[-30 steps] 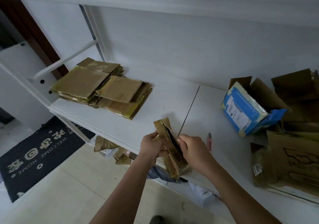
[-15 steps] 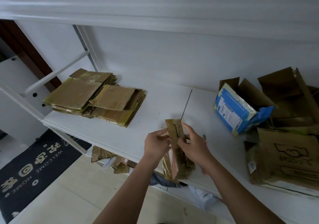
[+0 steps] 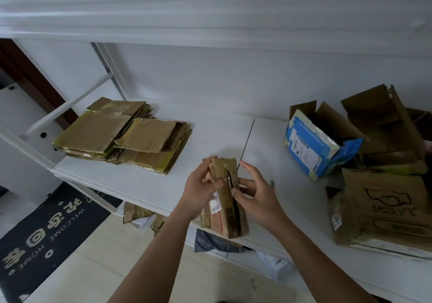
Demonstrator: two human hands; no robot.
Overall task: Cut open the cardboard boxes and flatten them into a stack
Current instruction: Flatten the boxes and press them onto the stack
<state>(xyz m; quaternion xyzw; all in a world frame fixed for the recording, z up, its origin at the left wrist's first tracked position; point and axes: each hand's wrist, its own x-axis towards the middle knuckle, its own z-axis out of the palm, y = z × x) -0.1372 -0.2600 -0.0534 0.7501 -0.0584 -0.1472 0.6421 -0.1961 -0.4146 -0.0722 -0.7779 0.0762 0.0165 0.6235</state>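
Box [image 3: 224,200]: we hold it upright between our hands, over the shelf [image 3: 210,137] edge.
Left hand [image 3: 198,190]: fingers curled round its left side.
Right hand [image 3: 254,195]: thumb and finger pinch its slit edge; other fingers spread.
Risk: box may slip floorward if pinch loosens.
Stack [image 3: 121,137]: far left of our fingers.

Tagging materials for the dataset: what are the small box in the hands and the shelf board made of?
Small box: brown cardboard, glossy tape strips, a printed paper label; both hands hold it.
Shelf board: smooth, matte white, probably painted or laminated board; the core is not visible.
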